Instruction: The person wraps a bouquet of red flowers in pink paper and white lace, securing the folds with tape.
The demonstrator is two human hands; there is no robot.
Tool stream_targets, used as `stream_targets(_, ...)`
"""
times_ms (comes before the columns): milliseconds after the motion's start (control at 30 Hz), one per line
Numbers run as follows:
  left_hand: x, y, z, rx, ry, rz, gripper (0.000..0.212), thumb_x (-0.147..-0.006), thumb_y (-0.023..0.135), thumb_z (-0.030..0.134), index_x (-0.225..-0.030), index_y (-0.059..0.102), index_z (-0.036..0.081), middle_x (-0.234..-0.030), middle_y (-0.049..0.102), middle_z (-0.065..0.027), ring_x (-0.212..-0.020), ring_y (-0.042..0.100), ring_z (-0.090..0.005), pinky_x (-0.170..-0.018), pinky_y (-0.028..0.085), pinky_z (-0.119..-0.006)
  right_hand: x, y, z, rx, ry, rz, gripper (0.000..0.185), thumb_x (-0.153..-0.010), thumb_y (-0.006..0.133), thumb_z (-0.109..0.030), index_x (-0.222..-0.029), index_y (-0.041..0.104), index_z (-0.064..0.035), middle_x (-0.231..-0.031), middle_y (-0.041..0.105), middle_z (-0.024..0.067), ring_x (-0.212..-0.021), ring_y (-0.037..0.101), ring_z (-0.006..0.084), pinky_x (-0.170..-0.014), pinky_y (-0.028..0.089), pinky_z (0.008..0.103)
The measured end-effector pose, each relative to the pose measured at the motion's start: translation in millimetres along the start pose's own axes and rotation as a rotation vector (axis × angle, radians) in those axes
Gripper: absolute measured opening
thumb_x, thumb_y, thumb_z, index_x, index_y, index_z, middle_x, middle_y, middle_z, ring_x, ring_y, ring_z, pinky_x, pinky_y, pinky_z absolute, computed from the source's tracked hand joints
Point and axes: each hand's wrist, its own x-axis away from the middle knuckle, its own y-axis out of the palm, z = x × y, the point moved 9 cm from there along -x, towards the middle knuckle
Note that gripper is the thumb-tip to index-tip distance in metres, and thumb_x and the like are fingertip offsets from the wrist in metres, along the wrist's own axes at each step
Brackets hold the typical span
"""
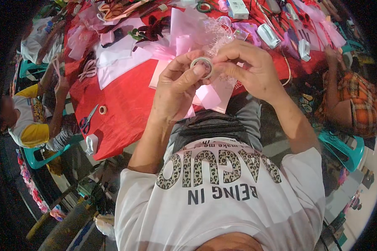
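Observation:
My left hand [183,78] holds a small roll of clear tape [206,76], with the thumb across its core. Close by on the right, my right hand [248,67] pinches thumb and fingers together at the roll's edge, where a thin see-through strip of tape seems to run. Below and behind both hands is a bouquet wrapped in pink paper [185,26], with pale pink netting [218,37] on its right side. Its lower pink ribbon and paper [209,95] hang near my lap. The bouquet's middle is partly hidden by my hands.
On the red-covered table [128,103] lie scissors [88,119], a small tape roll [103,109] and white-pink sheets [113,62]. A white tape dispenser [268,36] and purple glue guns [249,31] are at the right. People sit at left [34,116] and right [348,103].

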Motion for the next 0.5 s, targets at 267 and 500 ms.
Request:
stream_targets(267, 2, 13, 14, -0.292, 0.151, -0.088, 0.032, -0.077, 0.067, 0.002, -0.107, 0.057, -0.001, -0.094, 0.061, -0.0074, -0.085, 0.058, -0.0125, -0.077, 0.048, -0.026, 2, -15, -11, 0.069, -0.076, -0.017, 0.01, -0.076, 0.066, -0.005, -0.085, 0.064, -0.0019, -0.083, 0.063, 0.0056, -0.076, 0.06, 0.0134, -0.067, 0.047, 0.0241)
stream_targets(500, 2, 6, 13, -0.425, 0.054, -0.178, 0.026, -0.077, 0.067, 0.004, -0.102, 0.058, -0.001, -0.09, 0.062, -0.0064, -0.083, 0.059, -0.0128, -0.075, 0.049, -0.026, 1, -32, -22, 0.092, -0.136, -0.027, 0.014, -0.073, 0.067, 0.0, -0.088, 0.065, -0.0013, -0.084, 0.062, 0.0066, -0.08, 0.058, 0.0156, -0.068, 0.046, 0.0253)
